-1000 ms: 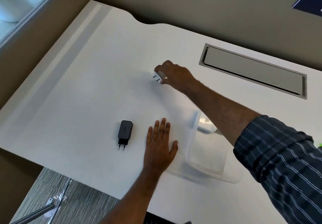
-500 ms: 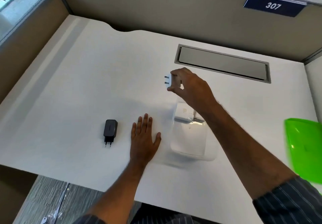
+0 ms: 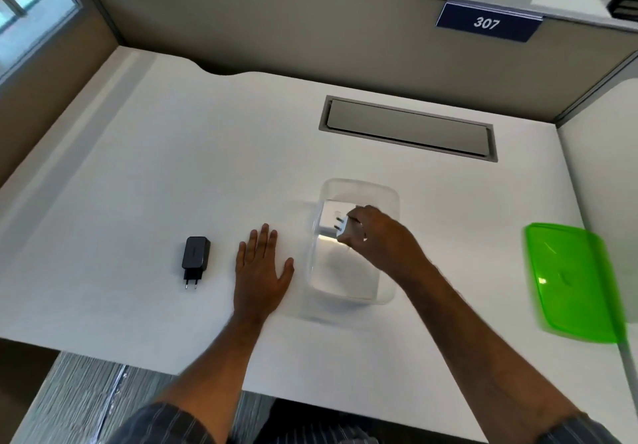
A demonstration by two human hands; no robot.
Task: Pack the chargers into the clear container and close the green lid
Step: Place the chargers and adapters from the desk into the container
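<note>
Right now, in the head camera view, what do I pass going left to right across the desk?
black charger → left hand, flat on the desk → clear container, with the right hand holding a white charger over it → green lid.

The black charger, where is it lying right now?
The black charger lies flat on the white desk, at the left of the head view, just left of the flat left hand, outside the clear container.

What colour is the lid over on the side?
Bright see-through green lid, lying on the desk; the head view shows it.
</note>
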